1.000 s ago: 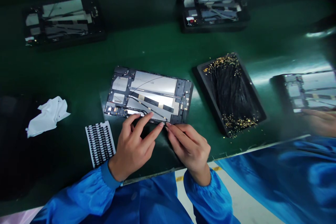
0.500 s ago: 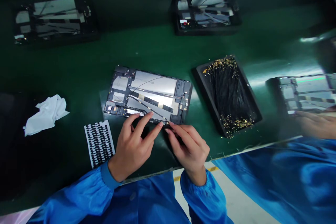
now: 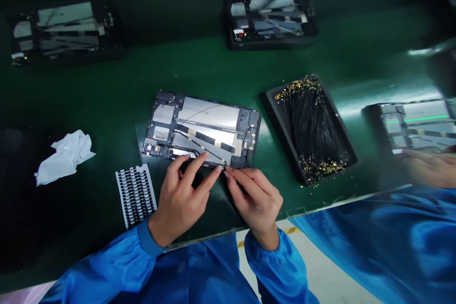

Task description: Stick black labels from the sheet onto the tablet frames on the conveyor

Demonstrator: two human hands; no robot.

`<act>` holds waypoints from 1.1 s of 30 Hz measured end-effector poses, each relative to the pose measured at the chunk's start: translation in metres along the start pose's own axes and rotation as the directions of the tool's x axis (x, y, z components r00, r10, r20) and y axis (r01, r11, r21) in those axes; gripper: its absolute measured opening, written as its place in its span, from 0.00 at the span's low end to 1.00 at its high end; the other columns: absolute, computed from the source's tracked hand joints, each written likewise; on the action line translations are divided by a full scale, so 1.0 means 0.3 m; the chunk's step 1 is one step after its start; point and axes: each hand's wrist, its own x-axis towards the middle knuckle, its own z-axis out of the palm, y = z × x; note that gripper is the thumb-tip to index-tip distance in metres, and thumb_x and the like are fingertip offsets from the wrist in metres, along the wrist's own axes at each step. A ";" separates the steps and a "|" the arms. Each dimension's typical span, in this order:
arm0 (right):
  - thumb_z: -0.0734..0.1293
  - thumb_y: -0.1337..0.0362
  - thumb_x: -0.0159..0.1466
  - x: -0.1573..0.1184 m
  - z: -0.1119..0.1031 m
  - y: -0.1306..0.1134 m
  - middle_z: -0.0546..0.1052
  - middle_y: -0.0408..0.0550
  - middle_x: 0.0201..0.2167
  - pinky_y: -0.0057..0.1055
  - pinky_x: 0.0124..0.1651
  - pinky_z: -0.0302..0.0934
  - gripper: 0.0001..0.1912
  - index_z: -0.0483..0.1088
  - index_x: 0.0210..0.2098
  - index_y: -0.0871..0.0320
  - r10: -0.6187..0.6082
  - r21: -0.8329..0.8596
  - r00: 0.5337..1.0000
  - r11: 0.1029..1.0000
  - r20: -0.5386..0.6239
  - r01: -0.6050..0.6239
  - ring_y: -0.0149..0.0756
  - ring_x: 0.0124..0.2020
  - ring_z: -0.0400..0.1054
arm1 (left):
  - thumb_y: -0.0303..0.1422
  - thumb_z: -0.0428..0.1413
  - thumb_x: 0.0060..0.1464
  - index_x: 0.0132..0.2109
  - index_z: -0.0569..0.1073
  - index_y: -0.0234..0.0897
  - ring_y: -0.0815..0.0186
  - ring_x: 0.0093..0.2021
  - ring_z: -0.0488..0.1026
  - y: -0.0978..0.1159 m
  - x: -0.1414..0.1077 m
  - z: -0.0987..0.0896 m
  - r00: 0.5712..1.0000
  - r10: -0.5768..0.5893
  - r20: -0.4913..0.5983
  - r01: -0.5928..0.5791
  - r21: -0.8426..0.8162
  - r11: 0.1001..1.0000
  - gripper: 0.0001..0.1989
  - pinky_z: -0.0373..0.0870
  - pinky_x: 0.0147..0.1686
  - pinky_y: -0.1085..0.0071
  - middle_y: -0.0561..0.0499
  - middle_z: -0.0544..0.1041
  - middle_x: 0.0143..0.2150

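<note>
An opened tablet (image 3: 210, 123) lies on the green surface before me, its silver battery plates, flat strips and thin black cable showing. My left hand (image 3: 187, 197) has its fingers spread, with the tips resting along the tablet's near edge. At that edge's right end, my right hand (image 3: 254, 197) is closed, thumb and index finger pinched together close to the left index fingertip. Whatever sits in the pinch is too small and covered to make out. To the right stands a black tray (image 3: 285, 145) full of thin black cables with gold-coloured ends.
A white sheet of black stickers (image 3: 136, 194) lies left of my hands, with a crumpled white cloth (image 3: 66, 156) beyond. Two more opened tablets, left (image 3: 67, 28) and right (image 3: 270, 14), sit farther back. At right, a co-worker's hand (image 3: 431, 168) touches another tablet (image 3: 420, 123).
Both tablets at the back have shifted slightly left. My right fingertips have moved a little left, nearer my left index finger. The left hand is almost unchanged.
</note>
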 end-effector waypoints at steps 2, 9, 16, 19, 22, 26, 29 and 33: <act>0.74 0.74 0.71 0.002 0.003 -0.003 0.86 0.45 0.38 0.24 0.37 0.78 0.13 0.84 0.50 0.51 0.013 0.008 1.000 1.000 -0.012 -0.013 0.31 0.32 0.81 | 0.22 0.60 0.67 0.64 0.82 0.44 0.47 0.64 0.70 0.001 0.003 -0.003 1.000 0.004 -0.003 -0.004 0.004 1.000 0.23 0.78 0.57 0.54 0.42 0.79 0.68; 0.74 0.74 0.70 -0.004 0.002 -0.003 0.87 0.45 0.38 0.26 0.37 0.78 0.18 0.85 0.54 0.49 0.024 0.048 0.999 0.999 -0.034 -0.023 0.32 0.32 0.81 | 0.21 0.60 0.66 0.64 0.82 0.45 0.46 0.64 0.69 0.002 0.001 -0.006 1.000 0.002 0.001 -0.002 0.016 1.000 0.24 0.77 0.57 0.53 0.42 0.79 0.69; 0.73 0.73 0.71 -0.021 0.005 0.005 0.83 0.45 0.35 0.24 0.35 0.77 0.20 0.84 0.59 0.51 -0.108 -0.039 0.994 0.993 -0.001 0.108 0.32 0.30 0.80 | 0.23 0.60 0.67 0.66 0.80 0.47 0.48 0.65 0.71 -0.001 -0.024 0.019 1.000 -0.003 -0.028 0.004 0.059 0.998 0.25 0.79 0.59 0.52 0.45 0.78 0.70; 0.72 0.72 0.73 -0.016 -0.005 -0.019 0.84 0.47 0.35 0.25 0.37 0.78 0.15 0.87 0.53 0.53 -0.068 0.027 0.998 0.997 -0.003 0.068 0.32 0.31 0.80 | 0.25 0.60 0.67 0.66 0.80 0.49 0.49 0.64 0.73 0.003 -0.026 0.012 0.999 -0.013 -0.031 0.015 0.059 0.998 0.24 0.80 0.57 0.52 0.46 0.78 0.70; 0.71 0.65 0.75 -0.012 -0.034 -0.020 0.87 0.50 0.38 0.28 0.41 0.80 0.12 0.87 0.52 0.56 0.168 0.098 0.981 0.982 -0.098 -0.159 0.34 0.35 0.83 | 0.28 0.59 0.69 0.65 0.79 0.48 0.46 0.67 0.74 -0.021 -0.033 -0.019 0.996 -0.017 -0.086 0.019 0.031 0.999 0.21 0.81 0.58 0.50 0.44 0.77 0.71; 0.77 0.49 0.69 0.021 -0.076 0.051 0.90 0.54 0.44 0.33 0.42 0.83 0.22 0.86 0.55 0.58 0.600 0.300 0.799 0.770 -0.037 -0.563 0.41 0.41 0.87 | 0.35 0.58 0.72 0.77 0.66 0.45 0.35 0.82 0.56 -0.128 -0.081 -0.061 0.934 -0.247 -0.258 0.275 0.078 0.958 0.30 0.71 0.71 0.35 0.38 0.66 0.80; 0.82 0.47 0.61 0.091 -0.086 0.103 0.90 0.53 0.42 0.32 0.38 0.83 0.24 0.86 0.48 0.58 0.689 0.439 0.695 0.570 0.206 -0.695 0.43 0.39 0.87 | 0.46 0.57 0.73 0.83 0.49 0.29 0.32 0.82 0.57 -0.216 -0.137 -0.054 0.896 -0.364 -0.255 0.392 0.066 0.918 0.44 0.71 0.70 0.34 0.25 0.66 0.78; 0.83 0.46 0.57 0.214 -0.041 0.087 0.86 0.49 0.28 0.29 0.24 0.76 0.22 0.83 0.38 0.58 0.698 0.429 0.586 0.419 0.411 -0.800 0.42 0.27 0.82 | 0.47 0.55 0.73 0.83 0.45 0.26 0.41 0.74 0.73 -0.266 -0.178 -0.011 0.899 -0.396 -0.186 0.409 0.035 0.912 0.46 0.74 0.70 0.42 0.24 0.71 0.75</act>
